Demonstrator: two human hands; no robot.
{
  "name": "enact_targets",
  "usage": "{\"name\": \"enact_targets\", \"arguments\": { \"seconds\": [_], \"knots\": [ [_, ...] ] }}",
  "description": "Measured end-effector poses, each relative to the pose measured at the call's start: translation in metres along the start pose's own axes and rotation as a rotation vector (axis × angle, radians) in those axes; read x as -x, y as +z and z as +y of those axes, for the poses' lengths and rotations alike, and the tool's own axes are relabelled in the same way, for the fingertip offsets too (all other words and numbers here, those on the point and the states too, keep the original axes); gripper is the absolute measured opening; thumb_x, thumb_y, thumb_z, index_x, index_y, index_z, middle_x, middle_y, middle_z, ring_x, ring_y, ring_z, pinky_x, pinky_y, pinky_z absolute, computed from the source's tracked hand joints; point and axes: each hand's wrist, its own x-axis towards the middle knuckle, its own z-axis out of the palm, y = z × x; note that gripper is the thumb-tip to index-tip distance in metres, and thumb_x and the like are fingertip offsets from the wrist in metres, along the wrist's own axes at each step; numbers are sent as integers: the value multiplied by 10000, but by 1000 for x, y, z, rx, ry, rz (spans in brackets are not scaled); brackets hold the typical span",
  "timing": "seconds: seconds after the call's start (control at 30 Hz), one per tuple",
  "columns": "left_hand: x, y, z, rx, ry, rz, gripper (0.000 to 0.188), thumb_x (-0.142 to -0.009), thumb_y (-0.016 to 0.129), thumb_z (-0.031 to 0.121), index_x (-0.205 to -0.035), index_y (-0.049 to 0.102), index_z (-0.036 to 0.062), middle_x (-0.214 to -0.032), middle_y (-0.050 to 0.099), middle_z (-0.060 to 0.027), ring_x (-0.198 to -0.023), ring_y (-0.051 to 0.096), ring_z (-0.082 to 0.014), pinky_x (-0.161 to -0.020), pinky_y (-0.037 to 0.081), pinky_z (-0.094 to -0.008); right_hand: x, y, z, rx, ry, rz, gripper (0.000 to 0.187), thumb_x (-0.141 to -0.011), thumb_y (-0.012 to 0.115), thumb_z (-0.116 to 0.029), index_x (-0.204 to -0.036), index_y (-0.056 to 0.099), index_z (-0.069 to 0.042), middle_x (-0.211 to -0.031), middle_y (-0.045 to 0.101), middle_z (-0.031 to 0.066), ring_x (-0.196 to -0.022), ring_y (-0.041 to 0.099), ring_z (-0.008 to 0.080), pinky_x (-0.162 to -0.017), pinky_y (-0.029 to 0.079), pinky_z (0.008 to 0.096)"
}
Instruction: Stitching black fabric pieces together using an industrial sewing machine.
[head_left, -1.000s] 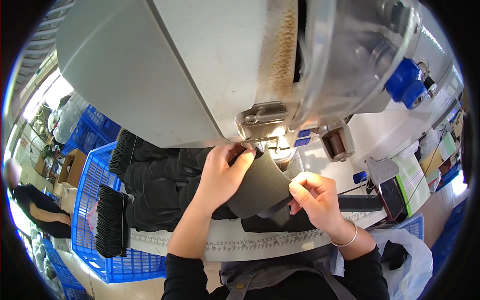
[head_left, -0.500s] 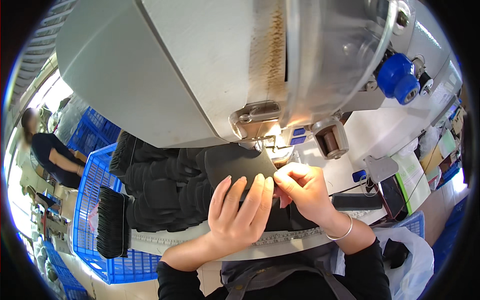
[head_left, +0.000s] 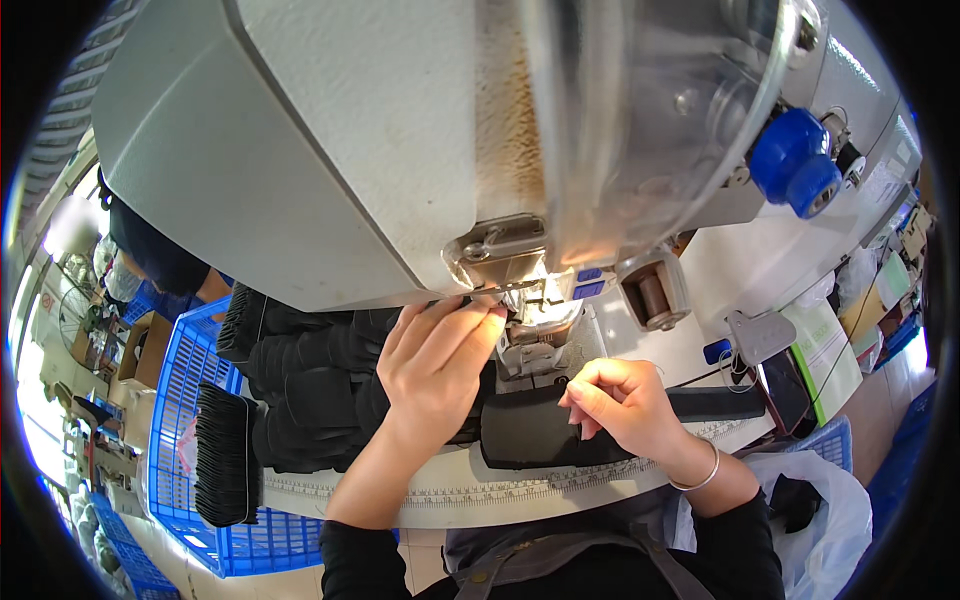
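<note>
My left hand (head_left: 437,360) reaches up to the needle area (head_left: 535,310) of a large grey sewing machine (head_left: 350,130). Its fingers are bent and close together, and the thumb and whatever lies under the fingertips are hidden. To the right, my right hand (head_left: 628,402) is closed, thumb against forefinger, with nothing visible between them. It hovers over a flat black fabric piece (head_left: 535,432) lying at the table's front. Rows of stacked black pieces (head_left: 310,400) fill the table left of my left hand.
A blue plastic basket (head_left: 175,400) stands at the left edge. A printed ruler strip (head_left: 570,475) follows the table's front. On the right are a dark phone-like slab (head_left: 783,392), a green-edged paper (head_left: 822,360) and a white plastic bag (head_left: 825,510). Another person (head_left: 155,245) is at far left.
My hands have parted: the left moved up and left to the needle, the right slightly down. The black piece formerly between them no longer shows there. The other person shifted.
</note>
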Motion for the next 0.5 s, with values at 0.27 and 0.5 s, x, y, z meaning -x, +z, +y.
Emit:
{"name": "enact_targets", "arguments": {
  "seconds": [0.27,0.5],
  "knots": [
    [5,9,-9,114,-62,56,178,-610,683,-22,-771,661,52,-800,638,-1,-714,616,-170,-603,465,-279,8,-7,11,-26,-3,48,176,-920,566,-111,-830,622,29,-694,611,50,-554,570,70,-516,474,195],
    [2,11,-3,124,-63,63,201,-613,688,-56,-783,670,48,-796,632,-21,-724,621,-196,-620,485,-295,24,-17,21,69,-81,118,131,-895,577,-68,-824,622,32,-657,600,58,-534,561,74,-490,461,202]
  ]
}}
